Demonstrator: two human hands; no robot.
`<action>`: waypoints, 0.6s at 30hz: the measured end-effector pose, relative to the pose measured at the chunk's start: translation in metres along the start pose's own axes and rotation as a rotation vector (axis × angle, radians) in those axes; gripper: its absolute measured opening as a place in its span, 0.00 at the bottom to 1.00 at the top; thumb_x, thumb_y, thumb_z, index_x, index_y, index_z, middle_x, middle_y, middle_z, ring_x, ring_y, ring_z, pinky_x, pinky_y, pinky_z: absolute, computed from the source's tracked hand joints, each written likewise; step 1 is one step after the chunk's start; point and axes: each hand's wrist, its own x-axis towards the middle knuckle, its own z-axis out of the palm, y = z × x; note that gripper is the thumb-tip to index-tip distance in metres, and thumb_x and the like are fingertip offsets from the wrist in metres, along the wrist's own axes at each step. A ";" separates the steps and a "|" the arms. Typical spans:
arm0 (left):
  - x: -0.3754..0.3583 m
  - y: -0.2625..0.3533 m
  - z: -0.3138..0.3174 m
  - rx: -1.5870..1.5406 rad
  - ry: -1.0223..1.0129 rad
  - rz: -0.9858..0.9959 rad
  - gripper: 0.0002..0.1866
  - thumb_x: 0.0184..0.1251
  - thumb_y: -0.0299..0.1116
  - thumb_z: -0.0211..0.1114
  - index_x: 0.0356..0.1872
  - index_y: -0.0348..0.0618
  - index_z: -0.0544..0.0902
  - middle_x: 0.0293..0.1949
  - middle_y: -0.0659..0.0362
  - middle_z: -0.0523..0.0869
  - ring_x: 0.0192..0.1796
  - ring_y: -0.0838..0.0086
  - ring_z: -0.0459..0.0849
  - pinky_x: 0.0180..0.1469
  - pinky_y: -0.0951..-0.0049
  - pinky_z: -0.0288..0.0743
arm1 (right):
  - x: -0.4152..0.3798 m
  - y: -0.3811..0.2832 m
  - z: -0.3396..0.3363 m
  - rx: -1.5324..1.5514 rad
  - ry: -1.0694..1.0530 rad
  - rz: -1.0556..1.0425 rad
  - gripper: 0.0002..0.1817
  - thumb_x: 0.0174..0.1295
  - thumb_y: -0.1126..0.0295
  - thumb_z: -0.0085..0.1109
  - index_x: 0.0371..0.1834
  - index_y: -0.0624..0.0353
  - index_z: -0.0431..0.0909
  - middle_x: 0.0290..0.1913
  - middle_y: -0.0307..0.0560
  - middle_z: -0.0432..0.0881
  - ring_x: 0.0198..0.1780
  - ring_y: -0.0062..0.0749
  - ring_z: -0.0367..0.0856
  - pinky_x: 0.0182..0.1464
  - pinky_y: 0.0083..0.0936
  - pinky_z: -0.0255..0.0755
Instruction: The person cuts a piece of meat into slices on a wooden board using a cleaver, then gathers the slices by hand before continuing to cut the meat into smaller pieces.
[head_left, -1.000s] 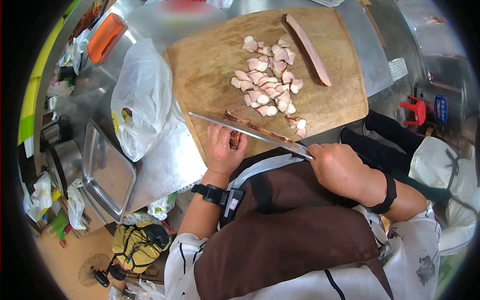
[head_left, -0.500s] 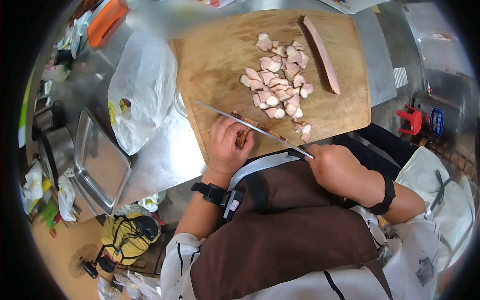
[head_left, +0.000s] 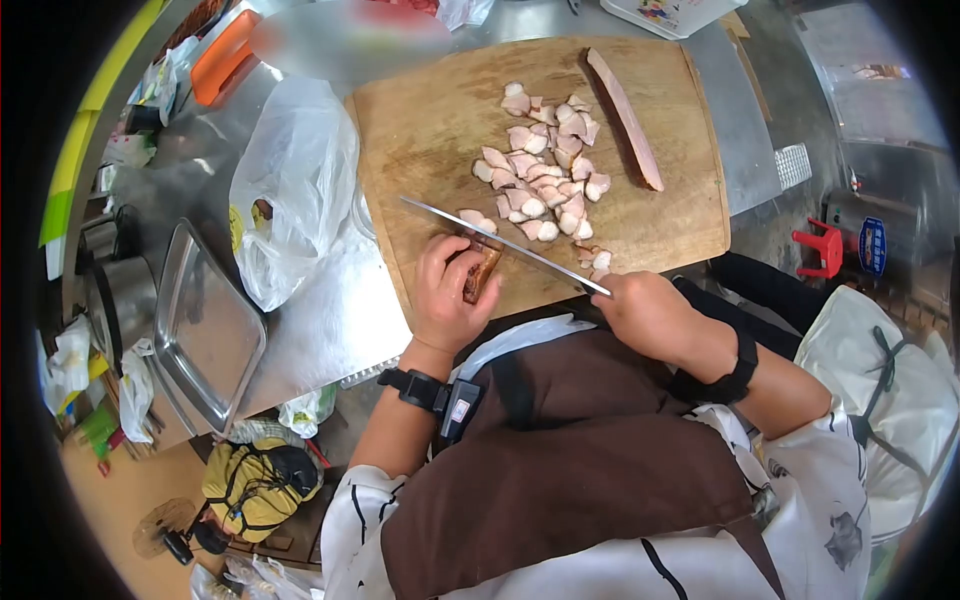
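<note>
My left hand (head_left: 448, 300) curls its fingers around a brown-skinned piece of roasted meat (head_left: 483, 274) near the front edge of the wooden cutting board (head_left: 420, 130). In my right hand (head_left: 648, 315) is the handle of a long knife (head_left: 525, 253). Its blade slants across the board, just past the end of the held piece. A pale meat slice (head_left: 477, 220) lies on the far side of the blade. Several more meat slices (head_left: 545, 185) are heaped mid-board. Farther right rests a long uncut strip of meat (head_left: 628, 125).
Left of the board sits a clear plastic bag (head_left: 295, 190) on the metal counter (head_left: 320, 345). A steel tray (head_left: 205, 340) is at the counter's left, and an orange object (head_left: 222, 58) lies behind. Off to the right, a red stool (head_left: 820, 248) stands on the floor.
A pale slice now shows beyond the blade, near the held meat. The knife hand has shifted slightly left, and the left hand's fingers have spread a little around the piece. The view has shifted slightly.
</note>
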 end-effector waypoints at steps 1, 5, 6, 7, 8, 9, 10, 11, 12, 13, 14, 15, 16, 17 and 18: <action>0.004 0.003 -0.004 0.012 -0.004 0.041 0.18 0.46 0.22 0.75 0.40 0.41 0.80 0.46 0.52 0.79 0.51 0.51 0.79 0.53 0.57 0.75 | -0.004 0.002 -0.002 0.018 0.011 0.007 0.06 0.60 0.74 0.55 0.32 0.66 0.79 0.28 0.63 0.83 0.34 0.59 0.84 0.38 0.49 0.77; 0.000 -0.002 -0.001 0.036 -0.042 0.078 0.17 0.45 0.22 0.75 0.39 0.41 0.81 0.45 0.53 0.80 0.51 0.53 0.80 0.53 0.57 0.75 | -0.009 -0.008 0.001 -0.003 0.086 -0.067 0.06 0.62 0.74 0.55 0.34 0.66 0.77 0.28 0.63 0.83 0.33 0.60 0.83 0.38 0.48 0.77; 0.000 -0.001 -0.001 0.054 -0.029 0.065 0.17 0.45 0.22 0.75 0.39 0.40 0.82 0.45 0.53 0.80 0.51 0.53 0.80 0.53 0.57 0.75 | -0.010 -0.013 -0.003 -0.009 0.083 -0.061 0.06 0.62 0.74 0.55 0.34 0.67 0.77 0.28 0.63 0.83 0.33 0.59 0.83 0.39 0.47 0.77; -0.001 0.001 0.000 0.068 -0.017 0.052 0.17 0.45 0.22 0.75 0.39 0.40 0.82 0.45 0.53 0.80 0.51 0.53 0.80 0.53 0.57 0.75 | -0.014 -0.017 -0.007 -0.015 0.078 -0.052 0.06 0.62 0.74 0.54 0.34 0.67 0.77 0.29 0.63 0.83 0.33 0.59 0.83 0.39 0.47 0.77; -0.001 0.002 0.001 0.082 -0.005 0.038 0.17 0.45 0.22 0.75 0.39 0.40 0.82 0.45 0.53 0.80 0.51 0.53 0.80 0.53 0.58 0.75 | -0.018 -0.020 -0.011 -0.017 0.063 -0.044 0.06 0.61 0.74 0.55 0.34 0.67 0.77 0.29 0.63 0.83 0.33 0.59 0.83 0.39 0.47 0.77; -0.001 0.002 0.000 0.098 -0.028 0.043 0.18 0.46 0.22 0.74 0.41 0.39 0.82 0.44 0.51 0.81 0.50 0.52 0.80 0.52 0.57 0.75 | -0.022 -0.022 -0.014 -0.020 0.048 -0.036 0.06 0.61 0.74 0.55 0.34 0.67 0.76 0.29 0.63 0.83 0.33 0.58 0.83 0.38 0.46 0.77; -0.002 0.000 0.000 0.098 -0.039 0.039 0.18 0.46 0.22 0.74 0.41 0.39 0.82 0.44 0.51 0.81 0.49 0.51 0.80 0.51 0.57 0.75 | -0.025 -0.023 -0.016 -0.023 0.034 -0.027 0.06 0.61 0.74 0.55 0.35 0.67 0.76 0.29 0.62 0.83 0.33 0.58 0.84 0.38 0.46 0.78; -0.004 -0.001 0.001 0.099 -0.050 0.032 0.18 0.46 0.22 0.74 0.41 0.39 0.82 0.44 0.51 0.81 0.48 0.51 0.80 0.51 0.57 0.75 | -0.028 -0.022 -0.016 -0.026 0.029 -0.030 0.06 0.61 0.74 0.55 0.34 0.67 0.76 0.29 0.62 0.83 0.33 0.58 0.84 0.38 0.46 0.78; -0.006 -0.002 0.001 0.101 -0.060 0.024 0.19 0.46 0.22 0.74 0.42 0.38 0.82 0.44 0.50 0.81 0.47 0.50 0.79 0.50 0.57 0.75 | -0.031 -0.021 -0.016 -0.030 0.024 -0.034 0.05 0.61 0.74 0.55 0.34 0.66 0.76 0.29 0.62 0.83 0.33 0.57 0.84 0.38 0.46 0.78; -0.006 -0.003 0.000 0.104 -0.062 0.034 0.20 0.46 0.23 0.74 0.43 0.38 0.81 0.43 0.50 0.81 0.46 0.49 0.79 0.49 0.55 0.75 | -0.033 -0.020 -0.017 -0.033 0.019 -0.038 0.05 0.61 0.74 0.55 0.34 0.66 0.76 0.29 0.62 0.83 0.33 0.57 0.84 0.38 0.46 0.78; -0.008 -0.003 0.000 0.107 -0.065 0.019 0.19 0.46 0.23 0.74 0.43 0.38 0.81 0.43 0.50 0.81 0.46 0.49 0.79 0.49 0.55 0.75 | -0.036 -0.021 -0.018 -0.042 0.009 -0.039 0.05 0.60 0.74 0.55 0.34 0.66 0.76 0.29 0.61 0.83 0.33 0.57 0.84 0.38 0.46 0.78; -0.010 -0.004 0.000 0.110 -0.070 0.005 0.19 0.46 0.23 0.74 0.43 0.38 0.81 0.43 0.49 0.81 0.46 0.49 0.79 0.49 0.55 0.75 | -0.038 -0.022 -0.020 -0.049 -0.001 -0.039 0.05 0.60 0.74 0.55 0.34 0.66 0.75 0.29 0.61 0.83 0.33 0.57 0.84 0.38 0.45 0.78; -0.012 -0.004 0.000 0.111 -0.076 -0.008 0.19 0.46 0.23 0.74 0.43 0.38 0.82 0.43 0.49 0.81 0.46 0.49 0.79 0.49 0.55 0.75 | -0.040 -0.022 -0.021 -0.055 -0.009 -0.037 0.05 0.60 0.74 0.55 0.34 0.66 0.75 0.30 0.61 0.83 0.33 0.57 0.84 0.38 0.45 0.78; -0.014 -0.005 0.001 0.109 -0.079 -0.016 0.19 0.46 0.24 0.74 0.43 0.38 0.82 0.43 0.49 0.81 0.46 0.49 0.79 0.50 0.54 0.75 | -0.041 -0.020 -0.020 -0.052 -0.020 -0.038 0.05 0.59 0.75 0.55 0.34 0.66 0.75 0.30 0.61 0.83 0.33 0.56 0.84 0.38 0.45 0.78; -0.015 -0.007 0.002 0.105 -0.085 -0.022 0.19 0.45 0.24 0.74 0.42 0.38 0.82 0.43 0.49 0.81 0.46 0.48 0.79 0.50 0.54 0.74 | -0.041 -0.018 -0.018 -0.049 -0.030 -0.037 0.05 0.59 0.75 0.55 0.34 0.66 0.75 0.30 0.61 0.83 0.33 0.56 0.84 0.38 0.44 0.78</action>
